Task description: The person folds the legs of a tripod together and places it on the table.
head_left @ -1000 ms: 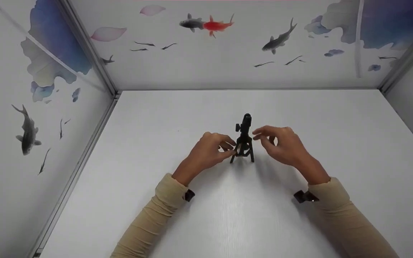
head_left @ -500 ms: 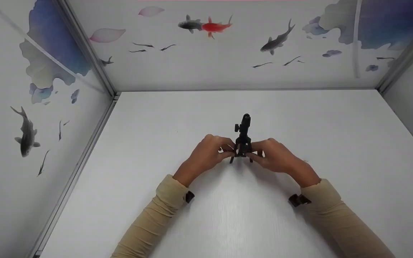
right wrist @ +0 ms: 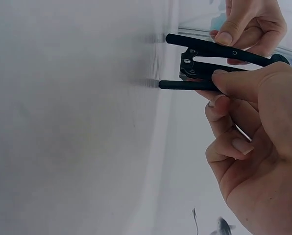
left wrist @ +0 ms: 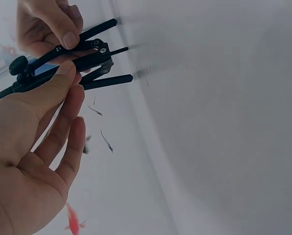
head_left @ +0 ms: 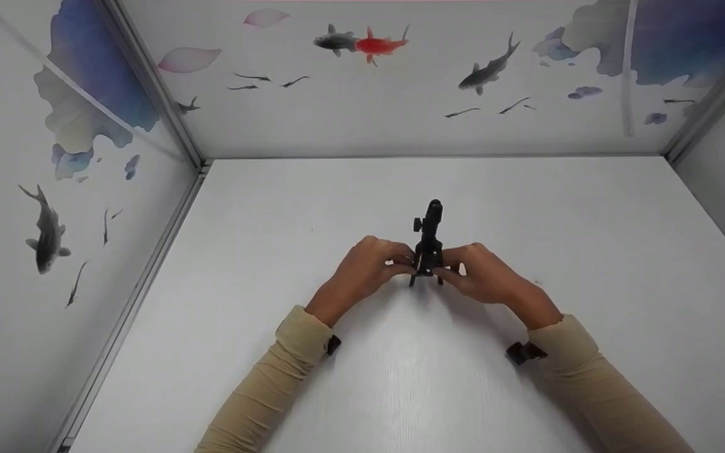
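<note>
A small black tripod point(head_left: 429, 229) stands upright on the white table, with a round knob point(left wrist: 18, 65) on its side. My left hand point(head_left: 364, 267) pinches its left leg point(left wrist: 109, 82) between thumb and fingers. On the other side my right hand point(head_left: 483, 275) pinches the right leg, thumb in front. The right wrist view shows the right thumb point(right wrist: 239, 82) pressed on the leg point(right wrist: 185, 85), the other fingers curled beneath. Short hinged braces point(left wrist: 105, 50) join the legs near the middle. Fingers hide parts of the upper legs.
The white table point(head_left: 312, 201) is bounded by a back wall point(head_left: 387, 126) and side walls printed with fish and blue shapes. Dark wrist cameras point(head_left: 333, 345) sit at both sleeve cuffs.
My right hand has come in from beside the tripod and taken hold of its right leg. The left leg's foot has shifted slightly inward, so the feet stand closer together.
</note>
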Motion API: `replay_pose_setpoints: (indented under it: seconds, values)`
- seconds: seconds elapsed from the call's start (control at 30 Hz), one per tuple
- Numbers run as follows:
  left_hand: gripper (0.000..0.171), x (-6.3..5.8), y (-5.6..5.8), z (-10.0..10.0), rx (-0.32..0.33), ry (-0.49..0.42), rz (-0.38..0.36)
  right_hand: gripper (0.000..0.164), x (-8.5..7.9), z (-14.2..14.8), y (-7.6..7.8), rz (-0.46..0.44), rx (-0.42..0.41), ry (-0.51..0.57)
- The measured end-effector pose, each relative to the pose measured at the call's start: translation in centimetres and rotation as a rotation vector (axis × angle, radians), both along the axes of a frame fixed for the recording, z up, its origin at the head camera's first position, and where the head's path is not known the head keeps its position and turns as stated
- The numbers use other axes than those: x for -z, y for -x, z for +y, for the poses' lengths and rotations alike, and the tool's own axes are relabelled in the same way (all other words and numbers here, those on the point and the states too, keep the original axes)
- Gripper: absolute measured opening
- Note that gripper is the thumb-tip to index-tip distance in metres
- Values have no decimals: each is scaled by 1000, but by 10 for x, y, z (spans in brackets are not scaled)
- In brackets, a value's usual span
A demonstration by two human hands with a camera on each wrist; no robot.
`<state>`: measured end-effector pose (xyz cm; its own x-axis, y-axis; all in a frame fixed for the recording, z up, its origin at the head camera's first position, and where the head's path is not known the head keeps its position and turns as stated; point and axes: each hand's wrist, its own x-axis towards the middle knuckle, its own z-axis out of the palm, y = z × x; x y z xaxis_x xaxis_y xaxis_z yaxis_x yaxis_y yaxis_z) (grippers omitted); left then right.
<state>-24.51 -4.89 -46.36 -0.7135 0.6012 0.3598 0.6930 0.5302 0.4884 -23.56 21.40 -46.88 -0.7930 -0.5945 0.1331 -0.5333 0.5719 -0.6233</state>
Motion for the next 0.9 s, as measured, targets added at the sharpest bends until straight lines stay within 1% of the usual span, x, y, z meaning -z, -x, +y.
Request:
replay_pose_setpoints:
  seconds: [0.13,0.27,0.57,0.73,0.9]
  values:
    - [19,1,0,0,-3,22,41,24,0,0,0,2,-2,8]
    - [18,1,0,0,-9,31,55,24,0,0,0,10,-9,7]
    - [14,-3,-5,4,-40,46,54,22,-1,-2,1,22,-31,20]
    - [13,-5,-7,7,-57,76,55,22,-3,-3,0,5,-21,7]
    - [14,-6,-8,9,-46,102,31,24,-9,2,-1,-43,-65,-30]
